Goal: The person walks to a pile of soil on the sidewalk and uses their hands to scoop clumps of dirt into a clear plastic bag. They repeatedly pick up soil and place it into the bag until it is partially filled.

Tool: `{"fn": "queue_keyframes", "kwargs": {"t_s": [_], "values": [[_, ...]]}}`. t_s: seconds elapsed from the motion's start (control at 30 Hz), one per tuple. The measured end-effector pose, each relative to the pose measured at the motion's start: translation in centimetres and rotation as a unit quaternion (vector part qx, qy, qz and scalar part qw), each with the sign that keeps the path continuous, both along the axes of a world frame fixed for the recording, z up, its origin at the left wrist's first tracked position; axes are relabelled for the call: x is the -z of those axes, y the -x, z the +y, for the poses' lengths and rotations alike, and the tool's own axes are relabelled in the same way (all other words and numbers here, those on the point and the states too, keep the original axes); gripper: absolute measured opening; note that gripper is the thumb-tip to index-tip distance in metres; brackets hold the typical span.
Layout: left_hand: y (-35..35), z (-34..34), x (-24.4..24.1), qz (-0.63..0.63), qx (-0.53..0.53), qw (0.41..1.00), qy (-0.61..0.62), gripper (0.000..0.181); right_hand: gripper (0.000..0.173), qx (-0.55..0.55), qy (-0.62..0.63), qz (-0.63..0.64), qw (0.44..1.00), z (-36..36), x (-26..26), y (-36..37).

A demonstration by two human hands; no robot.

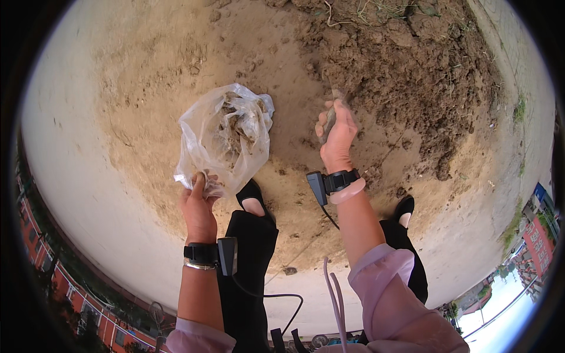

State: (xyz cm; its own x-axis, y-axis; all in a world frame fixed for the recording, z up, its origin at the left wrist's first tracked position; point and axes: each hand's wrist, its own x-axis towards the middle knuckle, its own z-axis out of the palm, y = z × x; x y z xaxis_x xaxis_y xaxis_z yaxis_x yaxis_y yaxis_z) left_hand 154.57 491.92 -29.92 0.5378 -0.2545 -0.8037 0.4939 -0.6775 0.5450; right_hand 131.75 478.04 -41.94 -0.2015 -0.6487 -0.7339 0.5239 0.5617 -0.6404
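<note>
My left hand [198, 207] pinches the near rim of a translucent plastic bag [198, 132]. The bag gapes upward, and clumps of damp brown soil [236, 128] show inside it and cling to its film. To the right of the bag, my right hand [339, 132] curls around a small greyish object [329, 123]. Motion blurs its far end, and the fingers cover much of it, so its kind is unclear. That hand is above the ground, at the near left edge of a heap of loose brown soil [419, 79].
Dry grass stalks [371, 11] lie on the far part of the heap. Pale concrete [66, 132] borders the soil-covered ground. My black shoes [251, 194] stand below the bag and at the right. Black cables [282, 296] run from the wrist devices [227, 256].
</note>
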Motion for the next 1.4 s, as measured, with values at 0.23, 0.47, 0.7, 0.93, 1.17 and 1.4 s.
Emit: {"fn": "queue_keyframes", "kwargs": {"t_s": [0.23,0.47,0.7,0.93,1.17,1.4], "values": [[0.4,-0.1,-0.1,-0.011,-0.007,1.000,0.008,0.029,0.025,-0.032,-0.007,0.026,0.999,-0.2,1.9,-0.7],[-0.1,-0.9,-0.2,-0.006,-0.003,1.000,0.023,0.028,0.027,-0.031,-0.016,0.061,0.998,-2.8,6.1,-2.8],[0.6,-0.8,-0.3,0.005,-0.021,0.999,0.031,0.028,0.024,0.038,-0.112,-0.086,0.989,-4.6,6.5,-3.6],[-0.1,-0.2,-0.4,0.009,-0.010,1.000,0.019,0.030,0.024,0.047,-0.052,-0.234,0.970,-4.4,5.1,-2.0],[0.9,-0.9,-0.4,0.005,-0.009,1.000,0.027,0.029,0.016,0.051,-0.036,-0.224,0.973,-5.5,5.3,-2.6],[1.1,-1.1,-1.0,0.010,0.013,0.999,0.032,0.030,0.024,-0.147,-0.056,0.140,0.978,-4.9,5.2,-3.2]]}}
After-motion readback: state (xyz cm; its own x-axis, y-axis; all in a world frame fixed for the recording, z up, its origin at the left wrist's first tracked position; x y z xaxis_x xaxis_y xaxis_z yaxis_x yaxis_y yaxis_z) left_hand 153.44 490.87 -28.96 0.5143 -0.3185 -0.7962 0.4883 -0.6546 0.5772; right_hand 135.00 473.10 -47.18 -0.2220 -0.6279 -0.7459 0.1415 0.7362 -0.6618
